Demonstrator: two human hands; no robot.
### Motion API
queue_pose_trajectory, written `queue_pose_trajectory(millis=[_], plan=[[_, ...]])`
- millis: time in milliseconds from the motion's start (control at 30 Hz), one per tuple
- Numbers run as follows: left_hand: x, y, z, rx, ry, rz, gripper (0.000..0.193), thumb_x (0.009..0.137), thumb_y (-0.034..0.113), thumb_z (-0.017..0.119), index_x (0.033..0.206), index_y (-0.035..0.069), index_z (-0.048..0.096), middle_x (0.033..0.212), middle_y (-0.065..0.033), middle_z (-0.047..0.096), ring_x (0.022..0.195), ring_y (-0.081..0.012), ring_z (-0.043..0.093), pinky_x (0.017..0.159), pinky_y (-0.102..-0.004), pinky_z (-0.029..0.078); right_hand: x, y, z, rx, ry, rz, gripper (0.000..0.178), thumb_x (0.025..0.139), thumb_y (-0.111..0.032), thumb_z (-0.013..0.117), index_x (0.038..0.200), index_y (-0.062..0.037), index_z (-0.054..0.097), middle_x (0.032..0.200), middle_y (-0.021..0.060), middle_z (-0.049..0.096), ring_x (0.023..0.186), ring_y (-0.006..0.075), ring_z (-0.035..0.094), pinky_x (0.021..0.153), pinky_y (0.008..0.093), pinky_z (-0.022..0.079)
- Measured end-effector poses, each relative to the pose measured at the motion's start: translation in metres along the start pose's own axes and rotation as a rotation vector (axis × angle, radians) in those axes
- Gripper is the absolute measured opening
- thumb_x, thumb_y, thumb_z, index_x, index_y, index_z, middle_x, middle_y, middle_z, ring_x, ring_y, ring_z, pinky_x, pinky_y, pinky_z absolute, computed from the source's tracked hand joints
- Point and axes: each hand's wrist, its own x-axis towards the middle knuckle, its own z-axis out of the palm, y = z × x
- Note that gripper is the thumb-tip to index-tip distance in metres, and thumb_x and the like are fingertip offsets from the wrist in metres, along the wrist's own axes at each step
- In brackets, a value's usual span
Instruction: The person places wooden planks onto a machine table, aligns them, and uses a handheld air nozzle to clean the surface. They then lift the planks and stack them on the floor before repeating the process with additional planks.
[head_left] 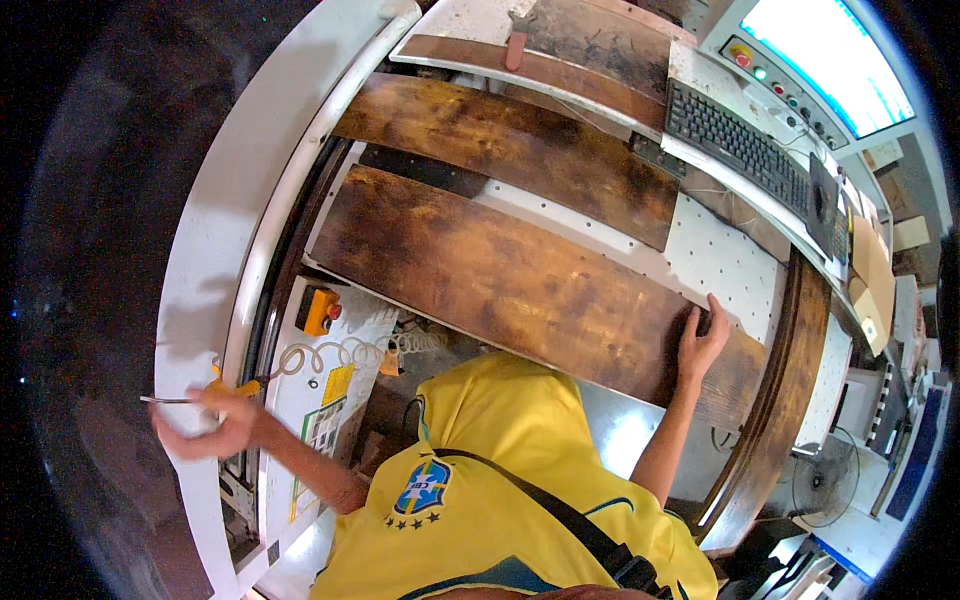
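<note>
At the left, my left hand [222, 425] is closed round a yellow air blow gun [240, 388], whose thin metal nozzle points left. A clear coiled hose [345, 350] runs from the gun to the right. A long brown-stained wooden board [490, 275] lies slantwise in front of me. My right hand [705, 345] rests at this board's far edge, towards its right end, with thumb and finger apart. Beyond it lies a second stained board [510, 150], on a white perforated surface [725, 250].
A white rail [275, 230] curves along the left. An orange box with a red button [320, 312] sits on the machine's side. Farther off are a red-handled tool [516, 48], a black keyboard [735, 145] and a lit screen [835, 60]. At the right stands a fan [825, 480].
</note>
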Motion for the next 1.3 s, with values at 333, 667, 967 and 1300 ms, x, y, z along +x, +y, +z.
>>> queue_pose_trajectory(millis=[333,667,967,1300], plan=[[-0.083,-0.045,-0.019,0.4,-0.613,-0.13,0.045,0.113,0.039,0.039,0.123,0.004,0.066,0.125,-0.0108,0.071,0.109,-0.0259,0.07,0.12,-0.0561,0.027,0.005,0.008,0.018,-0.267,-0.004,0.015,0.024,0.1,-0.021,0.063,0.12,-0.0114,0.073,0.116,0.0085,0.074,0.108,0.0288,0.067,0.104,0.0465,0.042],[-0.102,0.078,0.005,-0.818,-1.377,-1.012,0.038,0.113,0.036,0.044,0.128,0.002,0.049,0.104,-0.022,0.072,0.094,-0.036,0.072,0.079,-0.049,0.057,0.006,0.01,0.024,-0.283,-0.044,-0.007,0.018,0.1,-0.023,0.064,0.111,-0.0141,0.076,0.11,0.005,0.075,0.108,0.0262,0.067,0.102,0.046,0.041],[-0.136,0.186,-0.058,-0.994,-2.282,-0.238,0.043,0.108,0.041,0.052,0.115,0.0,0.059,0.1,-0.029,0.069,0.097,-0.0498,0.067,0.083,-0.0516,0.053,0.002,0.017,0.025,-0.295,-0.013,0.007,0.023,0.1,-0.027,0.063,0.11,-0.0123,0.077,0.109,0.0086,0.076,0.111,0.0277,0.066,0.103,0.0451,0.041],[-0.125,0.062,-0.019,-0.178,-1.76,-0.477,0.047,0.108,0.044,0.053,0.108,0.0,0.069,0.083,-0.0197,0.07,0.081,-0.0374,0.069,0.073,-0.045,0.053,0.003,0.017,0.021,-0.305,-0.03,0.002,0.022,0.101,-0.031,0.064,0.111,-0.0172,0.078,0.111,0.0043,0.076,0.11,0.027,0.067,0.102,0.0446,0.041]])
